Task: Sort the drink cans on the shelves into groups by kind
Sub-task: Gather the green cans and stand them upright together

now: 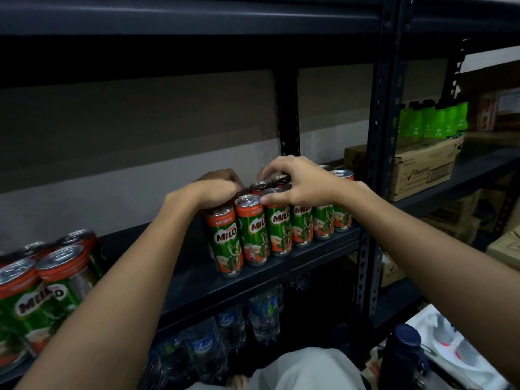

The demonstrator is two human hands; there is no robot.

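A dark metal shelf [295, 266] carried a tight cluster of slim Milo cans [277, 220], green cylinders with orange-red bands near the top and silver pull-tab lids, standing upright in rows toward the right end of the shelf beside a perforated steel upright [380, 130]. The left hand [218, 192] lay over the tops of the cans at the cluster's left edge, its fingers curled down round a can there, though exactly which can it gripped could not be told. The right hand [298, 182] arched over the middle of the cluster, thumb pressed against the rim of a front-row can and fingers bent down onto the lids behind; whether it truly clamped a can could not be told.

A second group of the same cans [42, 282] stood at the far left of that shelf, well apart from the first.

On the shelf below, clear plastic water bottles [233, 325] with blue labels stood packed together. In the neighbouring bay to the right, an open cardboard carton [425, 170] held bright green bottles [433, 119] with dark caps. More brown cartons [503, 246] sat lower down on the right.
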